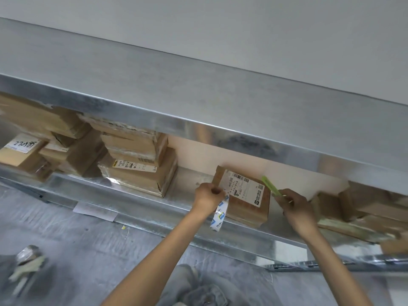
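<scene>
A flat cardboard parcel (247, 204) with a white shipping label lies on the lower metal shelf (183, 195). My left hand (207, 196) sits at the parcel's left edge and pinches a white strip of sticker backing (219, 217) with blue marks, which hangs down over the shelf lip. My right hand (293, 203) is just right of the parcel and grips a light green pen (271, 186) that points up and left over the parcel's right corner.
Stacked cardboard boxes (136, 164) fill the shelf to the left, and more boxes (364, 213) lie to the right. An upper metal shelf (198, 111) overhangs the parcels. A tape dispenser (27, 263) lies on the grey floor at lower left. My knee (194, 283) is below.
</scene>
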Demonstrator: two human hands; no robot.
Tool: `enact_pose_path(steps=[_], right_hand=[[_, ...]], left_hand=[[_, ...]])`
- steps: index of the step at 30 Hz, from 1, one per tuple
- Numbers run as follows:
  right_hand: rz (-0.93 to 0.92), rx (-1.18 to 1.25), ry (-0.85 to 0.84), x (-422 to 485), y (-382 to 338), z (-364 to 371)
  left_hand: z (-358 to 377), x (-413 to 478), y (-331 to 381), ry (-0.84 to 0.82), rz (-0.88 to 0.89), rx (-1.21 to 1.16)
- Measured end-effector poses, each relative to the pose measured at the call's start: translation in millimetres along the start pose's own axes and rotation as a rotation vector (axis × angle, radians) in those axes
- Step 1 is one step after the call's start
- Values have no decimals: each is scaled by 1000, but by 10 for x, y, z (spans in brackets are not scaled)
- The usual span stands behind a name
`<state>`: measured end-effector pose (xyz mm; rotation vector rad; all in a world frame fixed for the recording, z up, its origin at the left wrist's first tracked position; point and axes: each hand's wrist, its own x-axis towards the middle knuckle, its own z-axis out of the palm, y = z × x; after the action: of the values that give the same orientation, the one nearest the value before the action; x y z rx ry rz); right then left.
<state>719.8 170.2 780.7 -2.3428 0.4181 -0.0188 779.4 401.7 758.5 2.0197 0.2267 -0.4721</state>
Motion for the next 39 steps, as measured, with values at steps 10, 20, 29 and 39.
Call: enact_pose_path(steps=[10,20,29,39], right_hand=[[-41,153,-172,8,-247,201],[-52,87,-160,10,-196,300],[-50,140,-129,-45,-261,272],[33,251,-7,-73,-261,284]], left_hand=[[48,-50,-106,-37,-96,-167],[12,-14,-124,-75,-131,-202],[8,3,-127,-90,-143,-224],[7,13,-117,-112,-156,-266]])
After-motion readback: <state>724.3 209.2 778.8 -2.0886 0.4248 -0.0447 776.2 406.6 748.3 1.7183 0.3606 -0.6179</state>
